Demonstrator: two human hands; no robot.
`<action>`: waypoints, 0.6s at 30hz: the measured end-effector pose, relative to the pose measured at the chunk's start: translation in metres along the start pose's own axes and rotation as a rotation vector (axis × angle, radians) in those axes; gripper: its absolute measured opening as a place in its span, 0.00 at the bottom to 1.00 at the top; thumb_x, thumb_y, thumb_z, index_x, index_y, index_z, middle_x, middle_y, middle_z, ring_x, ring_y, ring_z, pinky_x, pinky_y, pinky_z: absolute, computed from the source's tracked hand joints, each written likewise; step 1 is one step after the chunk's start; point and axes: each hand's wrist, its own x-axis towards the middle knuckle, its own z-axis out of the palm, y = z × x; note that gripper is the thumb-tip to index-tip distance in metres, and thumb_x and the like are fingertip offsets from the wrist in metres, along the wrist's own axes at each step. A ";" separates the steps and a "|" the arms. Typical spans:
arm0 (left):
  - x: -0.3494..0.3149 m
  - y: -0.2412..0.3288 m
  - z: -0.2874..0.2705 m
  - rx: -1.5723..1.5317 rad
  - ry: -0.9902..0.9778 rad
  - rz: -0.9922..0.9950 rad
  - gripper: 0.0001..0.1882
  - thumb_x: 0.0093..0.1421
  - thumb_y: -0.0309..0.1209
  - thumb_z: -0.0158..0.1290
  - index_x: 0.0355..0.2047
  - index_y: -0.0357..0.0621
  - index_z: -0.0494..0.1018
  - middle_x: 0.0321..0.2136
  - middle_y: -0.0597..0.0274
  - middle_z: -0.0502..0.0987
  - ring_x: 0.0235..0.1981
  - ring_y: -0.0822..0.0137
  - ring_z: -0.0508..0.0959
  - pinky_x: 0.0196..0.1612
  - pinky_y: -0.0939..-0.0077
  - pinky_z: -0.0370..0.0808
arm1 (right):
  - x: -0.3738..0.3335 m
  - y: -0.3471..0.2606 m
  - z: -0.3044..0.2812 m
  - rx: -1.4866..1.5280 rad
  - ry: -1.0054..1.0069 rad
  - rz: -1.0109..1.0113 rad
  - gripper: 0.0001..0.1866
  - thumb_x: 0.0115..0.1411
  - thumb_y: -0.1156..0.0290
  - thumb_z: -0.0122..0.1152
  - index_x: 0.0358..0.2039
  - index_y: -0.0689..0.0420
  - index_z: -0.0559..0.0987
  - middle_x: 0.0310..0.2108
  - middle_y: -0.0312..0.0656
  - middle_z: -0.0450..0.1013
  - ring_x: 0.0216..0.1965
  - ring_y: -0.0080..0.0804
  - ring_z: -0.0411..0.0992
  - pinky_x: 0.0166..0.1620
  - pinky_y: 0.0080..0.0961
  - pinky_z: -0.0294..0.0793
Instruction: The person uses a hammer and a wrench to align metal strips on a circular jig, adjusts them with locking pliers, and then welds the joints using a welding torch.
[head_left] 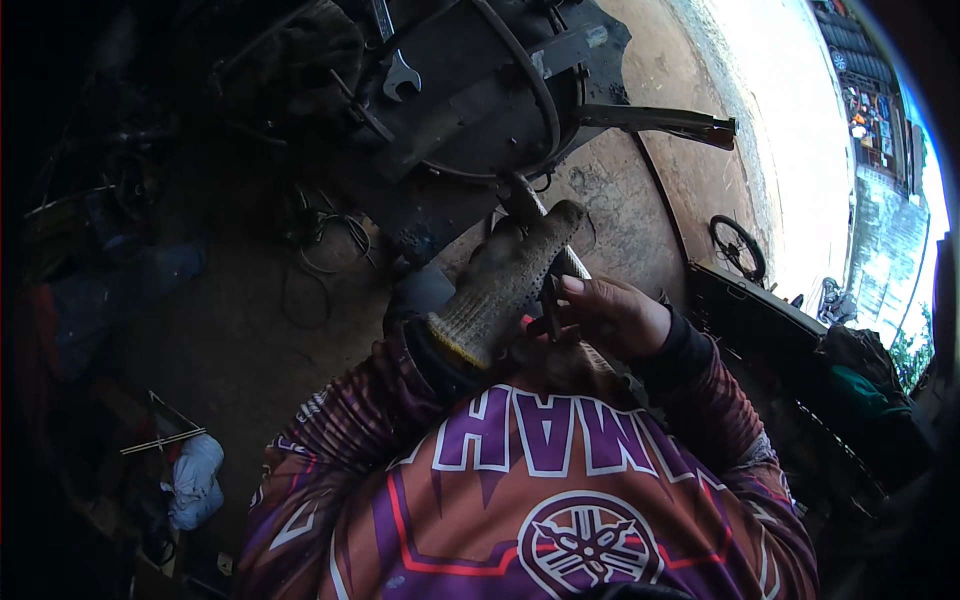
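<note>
My left hand [515,268] wears a dirty knitted work glove with a yellow-edged cuff. Its fingers are closed around a pale rod or tube [574,263] that slants from the metalwork toward my chest. Close beside it, my bare right hand [622,312] has thumb and fingers pinched on a small dark piece [550,305], whose kind is too dim to make out. Both hands are in front of my chest, just below a dark metal assembly [470,110] with a curved rim. The lower fingers of the right hand are partly lost in shadow.
An open-ended wrench [402,78] lies on the metal assembly. A dark metal arm [660,122] juts from it to the right. Looped cable [335,242] and a white bundle [196,482] lie at left. A small spoked wheel [738,248] is beyond a long dark box [760,300].
</note>
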 end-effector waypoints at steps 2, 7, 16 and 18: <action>-0.001 0.003 -0.009 -0.033 -0.046 -0.033 0.38 0.56 0.27 0.57 0.66 0.40 0.57 0.46 0.52 0.73 0.44 0.63 0.77 0.46 0.70 0.77 | 0.001 -0.011 0.012 0.042 0.034 0.037 0.22 0.68 0.54 0.52 0.52 0.57 0.71 0.47 0.41 0.74 0.51 0.36 0.73 0.51 0.33 0.71; -0.003 0.013 -0.028 -0.113 -0.156 -0.103 0.35 0.59 0.25 0.54 0.67 0.42 0.56 0.46 0.53 0.73 0.45 0.65 0.76 0.47 0.71 0.76 | 0.003 -0.021 0.032 0.111 0.082 0.073 0.22 0.68 0.51 0.51 0.52 0.56 0.72 0.47 0.40 0.75 0.50 0.38 0.74 0.50 0.34 0.72; 0.001 0.015 -0.034 -0.321 -0.196 -0.192 0.31 0.65 0.22 0.48 0.68 0.44 0.55 0.46 0.56 0.72 0.46 0.68 0.75 0.50 0.72 0.75 | 0.005 -0.039 0.045 0.132 0.208 0.158 0.24 0.67 0.50 0.50 0.51 0.59 0.73 0.45 0.45 0.77 0.45 0.39 0.77 0.48 0.34 0.73; 0.004 0.008 -0.034 -0.085 -0.190 -0.015 0.29 0.66 0.24 0.47 0.67 0.43 0.56 0.46 0.56 0.73 0.45 0.68 0.75 0.50 0.72 0.75 | 0.006 -0.029 0.040 0.224 0.171 0.092 0.23 0.68 0.52 0.50 0.50 0.60 0.74 0.42 0.46 0.78 0.44 0.37 0.77 0.48 0.33 0.73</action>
